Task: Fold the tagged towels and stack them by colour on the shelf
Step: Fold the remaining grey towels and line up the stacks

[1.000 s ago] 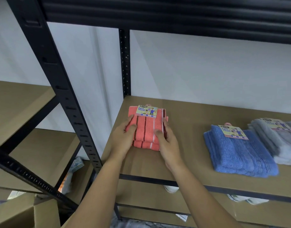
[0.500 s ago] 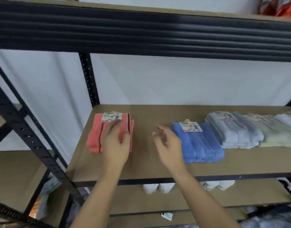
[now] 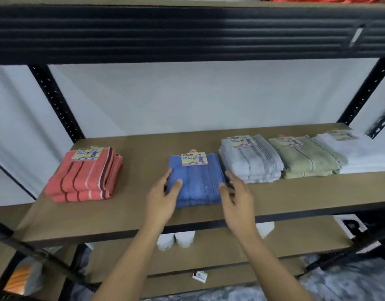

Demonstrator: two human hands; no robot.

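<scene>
Both hands — left hand [image 3: 163, 200], right hand [image 3: 237, 200] — spread wide around the blue towels [image 3: 196, 181]; a careless shove could topple the grey towels [image 3: 250, 161].

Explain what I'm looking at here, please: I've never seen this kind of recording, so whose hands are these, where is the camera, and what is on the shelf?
There is no machine here. A person wears one wide-angle camera on the head, looking forward and down, so the two bare arms reaching in from the bottom are that person's own.

On the brown shelf board of a black metal rack lie five piles of folded towels, each with a paper tag on top. From left to right: a coral striped pile, a blue pile, a grey pile, a green pile and a white pile.

The left hand and the right hand sit at either side of the blue pile, fingers spread and loose. The left fingertips rest at its edge; nothing is lifted or clearly gripped. A lower shelf shows some white objects, too hidden to name.
</scene>
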